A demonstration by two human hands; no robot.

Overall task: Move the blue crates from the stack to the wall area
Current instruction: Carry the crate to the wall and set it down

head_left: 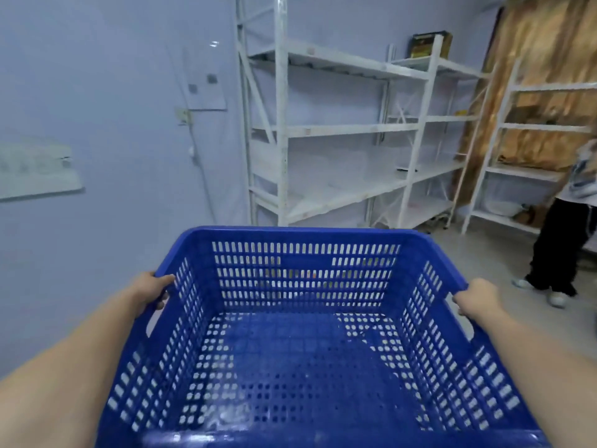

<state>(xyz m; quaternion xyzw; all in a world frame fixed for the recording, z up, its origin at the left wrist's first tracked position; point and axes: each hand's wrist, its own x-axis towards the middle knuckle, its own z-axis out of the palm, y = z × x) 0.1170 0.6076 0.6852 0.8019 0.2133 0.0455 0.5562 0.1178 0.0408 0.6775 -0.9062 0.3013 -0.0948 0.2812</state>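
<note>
One empty blue perforated crate (pixel 307 350) fills the lower middle of the head view, carried in the air in front of me. My left hand (pixel 150 292) grips the crate's left rim at its handle slot. My right hand (pixel 478 300) grips the right rim at the opposite handle. The pale blue wall (pixel 97 156) rises to the left and ahead. No stack of crates is in view.
White metal shelving (pixel 339 130) stands against the wall ahead, mostly bare, with a dark box (pixel 431 45) on top. More shelves (pixel 533 156) line the right side. A person in black trousers (pixel 562 247) stands at the right on the grey floor (pixel 484 253).
</note>
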